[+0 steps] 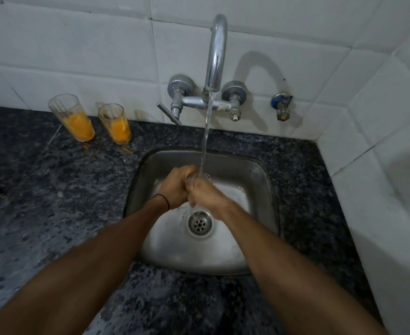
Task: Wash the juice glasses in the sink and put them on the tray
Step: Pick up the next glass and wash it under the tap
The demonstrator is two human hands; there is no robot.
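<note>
I have my left hand [177, 187] and right hand [207, 197] together above the sink [259, 180], both clasped round a clear glass [191, 182] under the running tap [215, 59]. Beyond the sink's far left corner, a juice glass [74, 119] and a second juice glass [117, 125] stand on the worktop [54, 189].

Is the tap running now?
On: a water stream falls from the tap onto the juice glass that the left hand and right hand grip over the sink.

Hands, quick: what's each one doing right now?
Left hand: closed on the clear glass under the running water.
Right hand: closed on the same glass.
</note>
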